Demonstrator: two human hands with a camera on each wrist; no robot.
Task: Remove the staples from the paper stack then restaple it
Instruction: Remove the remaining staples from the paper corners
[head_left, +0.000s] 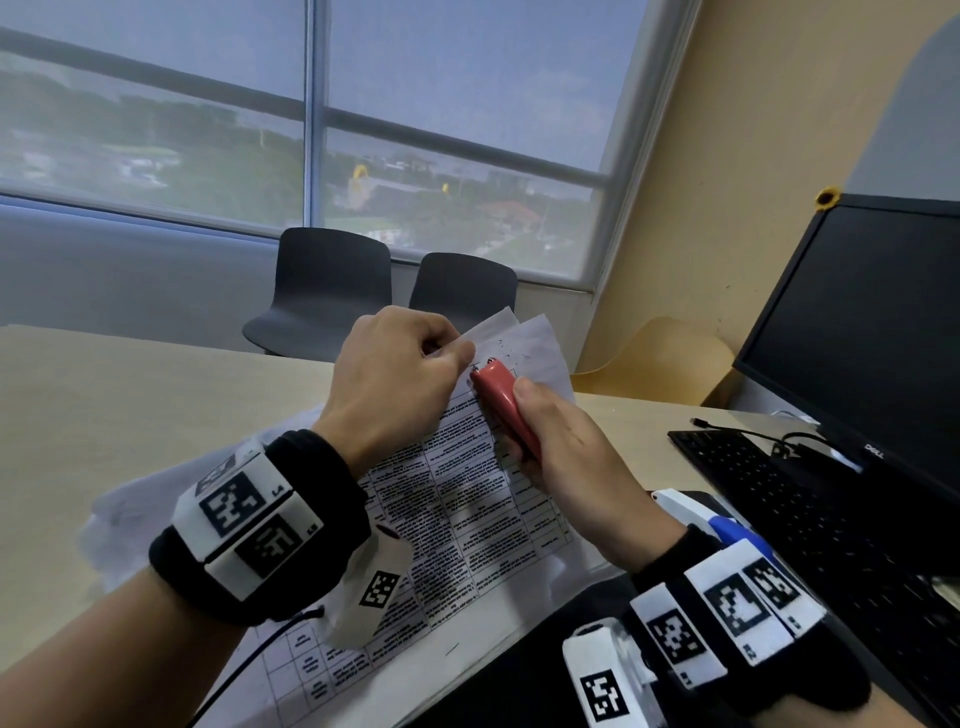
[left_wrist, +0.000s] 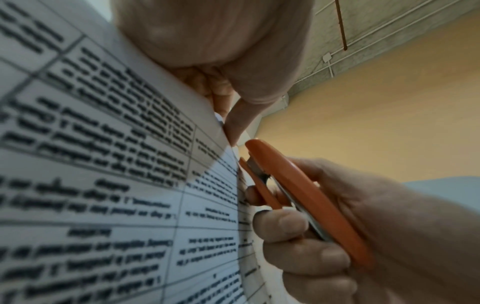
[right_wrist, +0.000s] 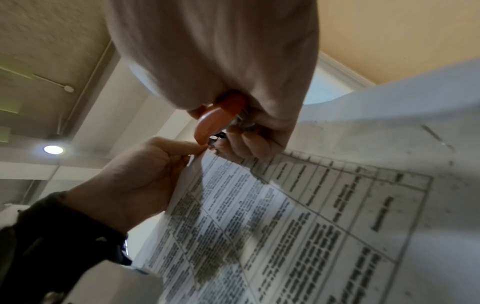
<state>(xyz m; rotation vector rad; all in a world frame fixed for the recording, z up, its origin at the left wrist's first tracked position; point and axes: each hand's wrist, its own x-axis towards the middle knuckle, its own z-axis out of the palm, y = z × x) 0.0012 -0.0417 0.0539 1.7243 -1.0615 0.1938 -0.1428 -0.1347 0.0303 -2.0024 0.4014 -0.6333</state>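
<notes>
A stack of printed paper (head_left: 467, 499) with table text lies raised off the desk, its far corner lifted. My left hand (head_left: 400, 374) pinches that top corner (left_wrist: 228, 123) between thumb and fingers. My right hand (head_left: 561, 457) grips a small orange stapler (head_left: 501, 405), whose nose sits at the paper's corner just beside my left fingertips. In the left wrist view the stapler (left_wrist: 306, 197) has its two arms slightly apart at the paper's edge (left_wrist: 237, 185). The right wrist view shows the stapler's tip (right_wrist: 210, 123) meeting the corner (right_wrist: 202, 156). Any staple is too small to see.
A black keyboard (head_left: 810, 519) and a Dell monitor (head_left: 872, 322) stand at the right. A white and blue object (head_left: 717, 519) lies by the keyboard. Two dark chairs (head_left: 332, 291) sit beyond the beige desk (head_left: 130, 405), under a window.
</notes>
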